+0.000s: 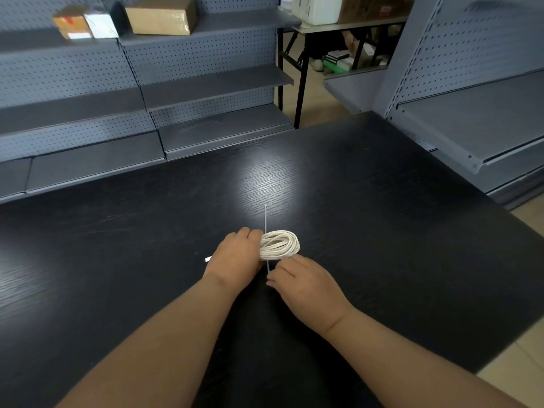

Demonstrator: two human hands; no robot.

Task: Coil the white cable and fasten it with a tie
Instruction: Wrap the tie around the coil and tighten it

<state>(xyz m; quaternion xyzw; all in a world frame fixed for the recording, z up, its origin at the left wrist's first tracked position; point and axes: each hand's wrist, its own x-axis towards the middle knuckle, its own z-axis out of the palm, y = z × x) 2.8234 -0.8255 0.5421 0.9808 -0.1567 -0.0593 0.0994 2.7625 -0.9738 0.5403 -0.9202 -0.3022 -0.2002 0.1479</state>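
The white cable lies coiled in several loops on the black table. My left hand presses down on the coil's left part and grips it. A thin pale tie runs under the coil, its far end pointing away from me and its near end showing below the coil. My right hand pinches that near end just in front of the coil. A short white cable end sticks out to the left of my left hand.
Grey pegboard shelving lines the table's far side, with cardboard boxes on a top shelf. More grey shelves stand at the right. A folding table with boxes is behind.
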